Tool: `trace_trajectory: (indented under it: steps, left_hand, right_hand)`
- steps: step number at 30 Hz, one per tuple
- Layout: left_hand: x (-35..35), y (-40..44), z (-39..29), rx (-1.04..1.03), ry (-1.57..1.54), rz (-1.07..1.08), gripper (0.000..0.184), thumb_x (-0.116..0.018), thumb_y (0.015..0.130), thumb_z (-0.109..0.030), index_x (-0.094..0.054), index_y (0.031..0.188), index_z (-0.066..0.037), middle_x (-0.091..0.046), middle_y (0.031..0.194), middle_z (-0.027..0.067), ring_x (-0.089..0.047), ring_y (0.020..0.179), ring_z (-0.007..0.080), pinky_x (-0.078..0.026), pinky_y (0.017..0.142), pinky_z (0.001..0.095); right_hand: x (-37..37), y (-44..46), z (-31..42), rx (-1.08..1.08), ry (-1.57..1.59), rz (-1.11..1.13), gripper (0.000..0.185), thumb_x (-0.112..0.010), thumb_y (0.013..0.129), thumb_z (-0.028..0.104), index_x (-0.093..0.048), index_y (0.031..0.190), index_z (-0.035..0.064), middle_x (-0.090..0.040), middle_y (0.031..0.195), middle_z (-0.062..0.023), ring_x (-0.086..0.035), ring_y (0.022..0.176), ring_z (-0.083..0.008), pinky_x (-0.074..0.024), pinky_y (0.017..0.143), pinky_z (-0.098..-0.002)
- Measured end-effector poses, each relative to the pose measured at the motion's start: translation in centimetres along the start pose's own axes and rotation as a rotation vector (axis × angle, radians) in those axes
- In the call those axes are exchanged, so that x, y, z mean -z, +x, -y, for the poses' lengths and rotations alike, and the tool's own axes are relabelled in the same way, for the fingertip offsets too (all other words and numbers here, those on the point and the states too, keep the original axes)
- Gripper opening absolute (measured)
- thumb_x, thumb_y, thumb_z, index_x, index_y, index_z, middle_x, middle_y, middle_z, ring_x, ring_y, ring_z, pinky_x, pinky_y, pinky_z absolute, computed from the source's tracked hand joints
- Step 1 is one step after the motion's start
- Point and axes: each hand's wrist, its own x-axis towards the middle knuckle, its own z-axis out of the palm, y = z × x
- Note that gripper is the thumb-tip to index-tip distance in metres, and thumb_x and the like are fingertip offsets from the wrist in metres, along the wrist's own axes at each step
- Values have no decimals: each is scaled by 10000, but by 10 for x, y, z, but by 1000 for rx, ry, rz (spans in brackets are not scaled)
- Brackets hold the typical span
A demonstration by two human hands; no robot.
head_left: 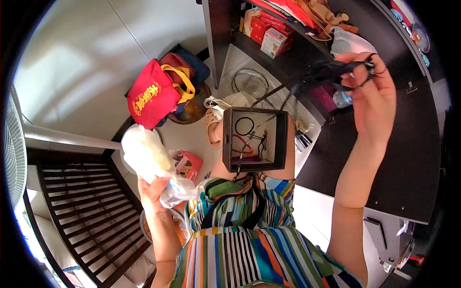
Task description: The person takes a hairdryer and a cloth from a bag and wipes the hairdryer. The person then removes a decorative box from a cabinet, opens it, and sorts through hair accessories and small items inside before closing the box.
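My left hand point(152, 191) is closed on a crumpled clear plastic bag point(144, 151) with something pale inside, left of my lap. Raised at the upper right, my right hand point(370, 81) grips a bundle of black cords point(326, 74), whose strands trail down towards an open dark box point(228, 139). The box rests on my legs. Inside it lie a black ring-shaped band point(244, 126), a red cord point(242, 144) and other thin dark cords. Another cord hangs over the box's near edge.
A red bag point(152, 96) with yellow handles stands on the floor near a wooden slatted frame point(86, 211). At the right is a dark cabinet point(384, 163), its shelf holding red boxes point(261, 26). A fan point(13, 144) stands at the far left.
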Motion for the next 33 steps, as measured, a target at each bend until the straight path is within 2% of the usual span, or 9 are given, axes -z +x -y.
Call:
trace_trajectory:
  steps: [5,11,15,17,23,26,28,30,33]
  left_hand:
    - [11,-4,-2,55,-118,129,647,-710,547,-5,-405,1112,70,-515,999,127,-534,808,218,-469,726,335]
    - [15,3,5,56,-397,339,974,-654,540,4,-92,1327,-111,-413,814,37,-422,617,154,-343,550,273]
    - [17,12,7,284,-983,738,424,-306,894,-319,-354,1230,-65,-408,819,39,-427,548,153,-344,544,276]
    - [7,6,10,294,-1022,672,418,-321,891,-308,-354,1234,-71,-404,858,61,-433,536,154,-346,536,276]
    - [4,20,32,393,-1067,893,401,-332,886,-293,-412,1203,-60,-376,1171,160,-488,534,148,-368,476,254]
    - [14,22,42,394,-938,836,464,-433,834,-283,-367,1230,-50,-280,1286,197,-489,532,144,-374,482,242]
    - [10,15,39,330,-689,685,664,-666,649,-177,-352,1215,-27,-204,1320,253,-477,522,152,-370,481,239]
    - [-2,17,37,427,-659,605,695,-714,561,-100,-390,1170,-22,-162,1316,298,-477,535,157,-373,479,246]
    - [-24,21,38,490,-696,688,563,-698,610,-133,-454,1102,-6,-169,1304,324,-507,595,188,-402,480,259]
  right_hand:
    - [0,-16,1,0,-144,-98,159,-526,799,66,-520,956,41,-590,851,-46,-550,657,-73,-359,500,-146]
    - [-27,-54,-64,-192,-895,620,161,-540,699,43,-565,858,28,-584,710,-134,-583,660,-230,-440,577,-299]
    - [-57,-88,-117,-199,-1252,857,131,-547,654,45,-598,763,-7,-588,649,-162,-601,655,-312,-475,541,-382]
    - [-61,-95,-144,-203,-1271,941,105,-551,648,47,-607,712,-15,-592,662,-164,-603,675,-321,-488,566,-386]
    - [-66,-91,-155,-314,-1249,985,129,-555,629,41,-637,721,3,-596,682,-183,-600,695,-326,-487,589,-383]
    - [-53,-74,-147,-320,-846,722,158,-566,627,53,-636,764,14,-594,686,-188,-602,679,-288,-470,585,-344]
    - [-43,-54,-119,-513,-499,730,147,-640,658,92,-606,766,-2,-577,620,-102,-500,581,-114,-407,561,-264]
    - [-42,-47,-83,-753,-324,713,186,-685,661,110,-591,771,-8,-552,631,-23,-457,614,-65,-389,574,-237]
    - [-46,-53,-65,-750,-245,713,215,-704,661,125,-588,782,-9,-532,646,14,-453,624,-51,-381,565,-218]
